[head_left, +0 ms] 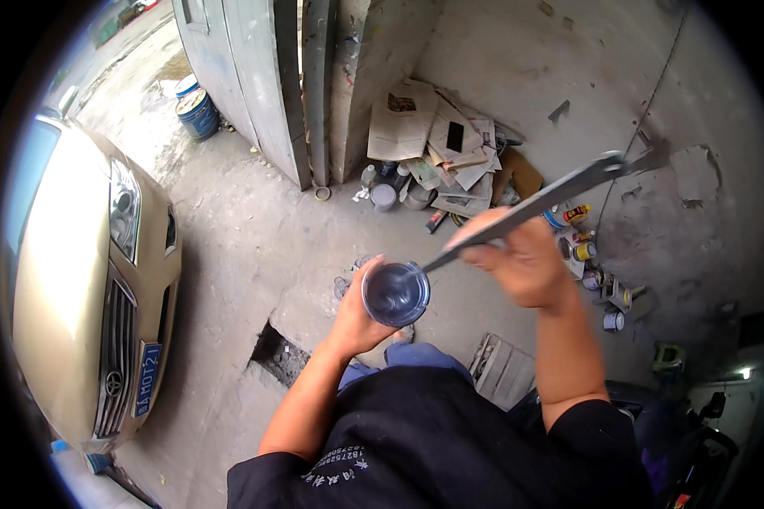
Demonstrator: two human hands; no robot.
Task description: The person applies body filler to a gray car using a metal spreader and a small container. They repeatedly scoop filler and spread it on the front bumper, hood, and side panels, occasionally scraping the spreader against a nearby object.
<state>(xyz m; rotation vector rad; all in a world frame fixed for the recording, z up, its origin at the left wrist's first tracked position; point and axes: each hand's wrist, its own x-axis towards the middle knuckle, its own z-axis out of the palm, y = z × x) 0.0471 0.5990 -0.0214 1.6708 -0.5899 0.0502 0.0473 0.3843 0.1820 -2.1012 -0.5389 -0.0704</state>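
Note:
A round cup (396, 321) of dark grey, paint-like liquid (395, 291) is in my left hand (356, 312), whose fingers wrap its left side. My right hand (525, 265) is closed on a long, flat, grey stirring stick (560, 188). The stick slants down to the left, and its lower end reaches the cup's right rim. Whether the tip dips into the liquid is hard to make out. Swirl marks show on the liquid's surface. The far end of the stick points up to the right, past my fingers.
A beige car (76, 280) stands at left. Newspapers with a phone (455, 137) lie by the wall, near a grey tub (383, 198). Several cans (585, 251) line the right wall. A hole (282, 352) breaks the floor left of my legs; blue buckets (197, 114) stand outside the metal door (242, 76).

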